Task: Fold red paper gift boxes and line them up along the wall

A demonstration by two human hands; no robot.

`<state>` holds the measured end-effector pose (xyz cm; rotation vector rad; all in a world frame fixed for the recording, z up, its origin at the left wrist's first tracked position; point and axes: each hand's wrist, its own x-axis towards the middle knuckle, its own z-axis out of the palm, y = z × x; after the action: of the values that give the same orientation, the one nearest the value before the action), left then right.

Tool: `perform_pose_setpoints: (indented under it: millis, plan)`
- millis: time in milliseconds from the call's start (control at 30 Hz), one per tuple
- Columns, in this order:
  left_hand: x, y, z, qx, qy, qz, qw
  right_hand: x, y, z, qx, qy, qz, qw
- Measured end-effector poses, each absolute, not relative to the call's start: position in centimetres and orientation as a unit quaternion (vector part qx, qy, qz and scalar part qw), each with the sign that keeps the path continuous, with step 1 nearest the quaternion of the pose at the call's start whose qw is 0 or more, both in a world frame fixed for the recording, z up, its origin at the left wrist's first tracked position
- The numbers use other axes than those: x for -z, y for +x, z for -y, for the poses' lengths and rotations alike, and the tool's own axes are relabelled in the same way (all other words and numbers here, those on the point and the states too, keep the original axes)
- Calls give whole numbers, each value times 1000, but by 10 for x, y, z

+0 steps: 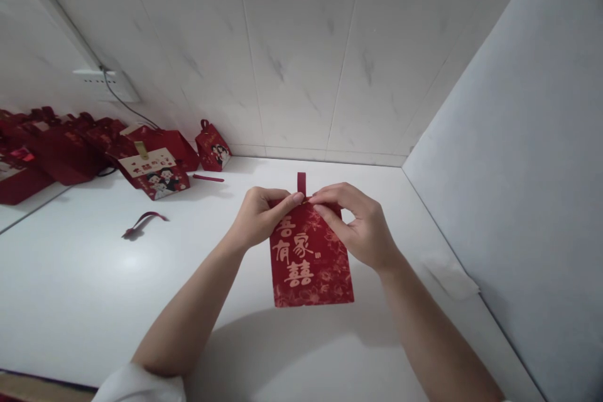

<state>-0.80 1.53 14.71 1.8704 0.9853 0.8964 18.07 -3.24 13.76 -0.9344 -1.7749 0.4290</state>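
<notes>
A red gift box (311, 264) with pale Chinese characters and flower outlines faces me in the middle of the white table. Its top edge is pinched by my left hand (266, 213), thumb in front and fingers behind. My right hand (360, 220) grips the same edge a little to the right, with thumb and forefinger close to the centre. Between the hands a dark red ribbon loop (301, 183) stands up from the top. My fingers partly cover the spot where the ribbon meets the box, and the back of the box is hidden.
Several red gift boxes and bags (70, 151) crowd the left rear, near a box with cartoon figures (164, 176). A small box (213, 147) stands against the tiled wall. Loose ribbons (144, 220) lie on the white table (85, 289). A white panel (527, 138) rises at right.
</notes>
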Motion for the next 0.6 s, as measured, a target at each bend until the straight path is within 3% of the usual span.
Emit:
perform_pose_setpoints:
  millis: [600]
  plan:
    - [-158, -15, -11, -298, 788, -373, 389, -133, 179, 32, -155, -381, 746, 524]
